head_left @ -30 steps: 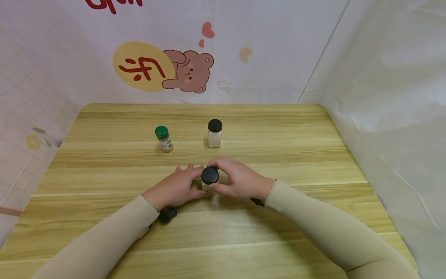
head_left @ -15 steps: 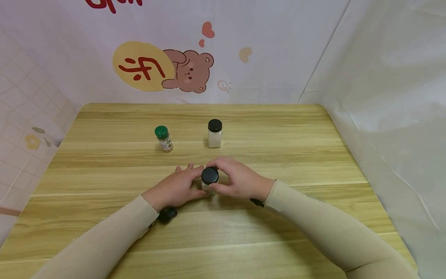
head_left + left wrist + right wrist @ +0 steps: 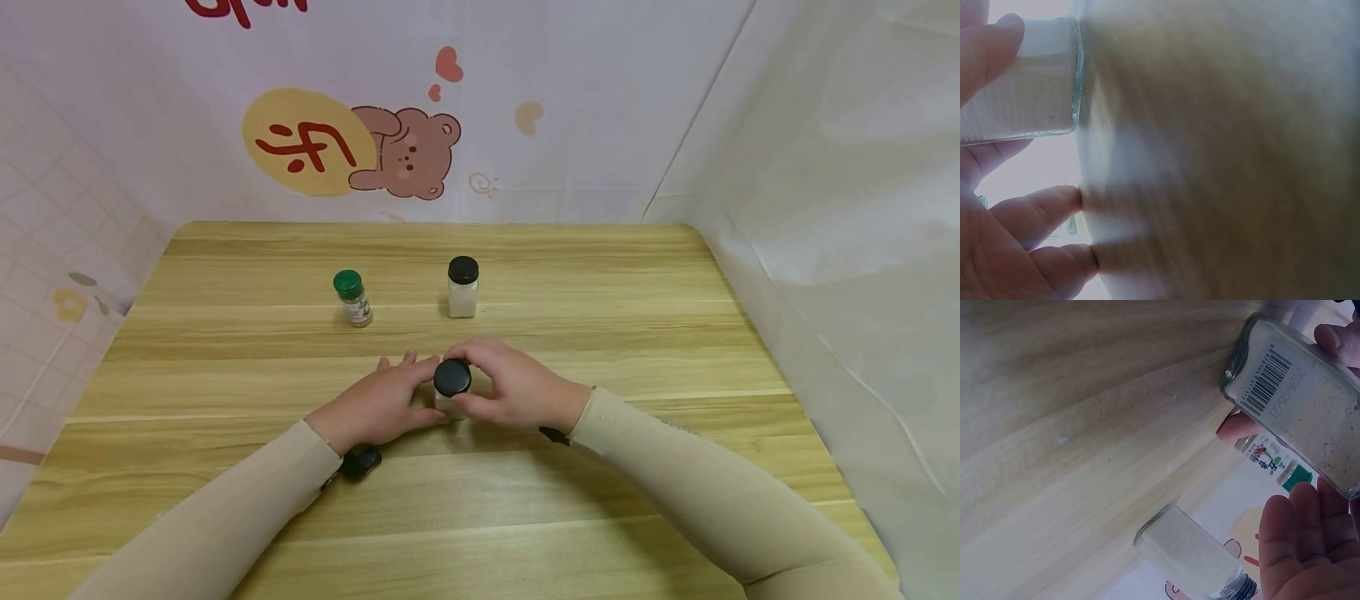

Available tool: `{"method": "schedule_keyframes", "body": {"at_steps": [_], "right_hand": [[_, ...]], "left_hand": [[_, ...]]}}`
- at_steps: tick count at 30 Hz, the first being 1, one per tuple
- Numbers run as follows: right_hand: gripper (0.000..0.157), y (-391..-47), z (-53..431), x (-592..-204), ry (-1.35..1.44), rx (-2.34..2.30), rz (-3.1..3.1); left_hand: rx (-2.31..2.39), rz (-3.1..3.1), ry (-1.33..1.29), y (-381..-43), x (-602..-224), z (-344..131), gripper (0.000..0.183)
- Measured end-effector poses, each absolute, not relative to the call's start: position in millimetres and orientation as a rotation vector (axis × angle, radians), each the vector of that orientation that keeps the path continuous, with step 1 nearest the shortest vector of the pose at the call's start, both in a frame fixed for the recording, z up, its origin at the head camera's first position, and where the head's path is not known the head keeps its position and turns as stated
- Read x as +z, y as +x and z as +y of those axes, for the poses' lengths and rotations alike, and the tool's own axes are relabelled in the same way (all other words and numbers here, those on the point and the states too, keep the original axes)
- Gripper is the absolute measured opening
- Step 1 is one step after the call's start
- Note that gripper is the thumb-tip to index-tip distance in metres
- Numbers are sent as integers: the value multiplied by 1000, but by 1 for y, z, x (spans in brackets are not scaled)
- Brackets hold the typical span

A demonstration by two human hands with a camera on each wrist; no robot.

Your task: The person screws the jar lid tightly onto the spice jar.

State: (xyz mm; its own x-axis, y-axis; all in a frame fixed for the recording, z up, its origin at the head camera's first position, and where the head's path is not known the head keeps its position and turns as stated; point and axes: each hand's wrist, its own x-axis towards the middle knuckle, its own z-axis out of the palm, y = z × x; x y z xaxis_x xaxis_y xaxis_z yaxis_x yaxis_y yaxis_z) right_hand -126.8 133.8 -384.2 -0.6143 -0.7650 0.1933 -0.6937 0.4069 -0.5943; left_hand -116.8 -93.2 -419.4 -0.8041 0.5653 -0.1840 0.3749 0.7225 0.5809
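A square glass seasoning jar [image 3: 452, 377] with a black lid stands upright on the table between my hands. My left hand [image 3: 386, 406] holds its lower glass body between thumb and index finger. In the left wrist view, the jar's base [image 3: 1054, 87] is right at the tabletop, and the other left fingertips [image 3: 1066, 200] reach down to the wood. From the other side, my right hand [image 3: 521, 387] grips the lid with curled thumb and fingers. The right wrist view shows a barcode label [image 3: 1266, 381] and pale contents behind the glass.
Behind the hands stand a second black-lidded jar [image 3: 462, 300] with white contents and a small green-capped shaker [image 3: 352, 297]. A black object [image 3: 362, 461] shows at the left wrist. A printed curtain [image 3: 585, 158] hangs beyond the wooden table [image 3: 600, 275].
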Motion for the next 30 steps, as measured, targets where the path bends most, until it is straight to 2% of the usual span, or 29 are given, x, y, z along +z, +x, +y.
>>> {"method": "schedule_keyframes", "body": {"at_steps": [3, 9, 17, 25, 30], "right_hand": [[36, -126, 133, -384, -1292, -993, 2542], [47, -127, 134, -384, -1339, -990, 2545], [38, -127, 134, -385, -1361, -1008, 2529], [48, -127, 135, -384, -1345, -983, 2540], [42, -127, 135, -384, -1378, -990, 2538]], "left_hand": [[754, 2580, 729, -117, -419, -93, 65], [768, 2575, 740, -117, -419, -93, 65], [757, 2575, 733, -116, -418, -93, 67], [769, 2571, 729, -116, -418, -93, 66], [773, 2570, 727, -117, -418, -93, 66]]}}
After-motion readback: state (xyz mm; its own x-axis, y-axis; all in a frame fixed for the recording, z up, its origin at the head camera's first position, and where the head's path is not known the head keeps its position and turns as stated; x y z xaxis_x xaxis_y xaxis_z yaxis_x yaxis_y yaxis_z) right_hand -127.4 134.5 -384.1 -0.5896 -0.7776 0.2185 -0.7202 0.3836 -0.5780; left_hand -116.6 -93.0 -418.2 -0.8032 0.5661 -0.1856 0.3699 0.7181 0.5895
